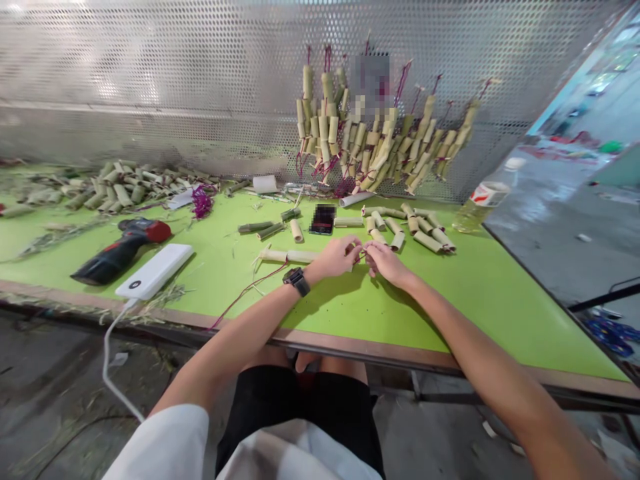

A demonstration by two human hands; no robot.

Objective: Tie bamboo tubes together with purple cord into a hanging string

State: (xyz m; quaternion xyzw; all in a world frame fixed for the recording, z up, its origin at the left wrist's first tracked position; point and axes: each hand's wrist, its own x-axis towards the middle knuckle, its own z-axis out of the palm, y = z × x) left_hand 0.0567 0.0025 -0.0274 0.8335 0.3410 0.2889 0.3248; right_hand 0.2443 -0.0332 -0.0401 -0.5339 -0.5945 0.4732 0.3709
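My left hand [341, 256], with a black watch on its wrist, is closed in a pinch over the green table. Almost touching it, my right hand [384, 261] is also closed in a pinch. A short stretch of dark red string [363, 255] shows between the fingertips of both hands. Partly behind my left hand lies a pale bamboo piece [300, 257] with a thin stick across its far left end. From it, more dark red cord [243, 293] trails to the table's front edge. My fingers hide the string's end.
Cut bamboo tubes [425, 230] lie to the right, beside a bottle [487, 197]. A phone [323, 219] is behind my hands. At left are a drill [125, 248], a white power bank [155, 270] and a bamboo pile [113, 187]. Strung bamboo figures [325, 127] lean against the perforated metal wall.
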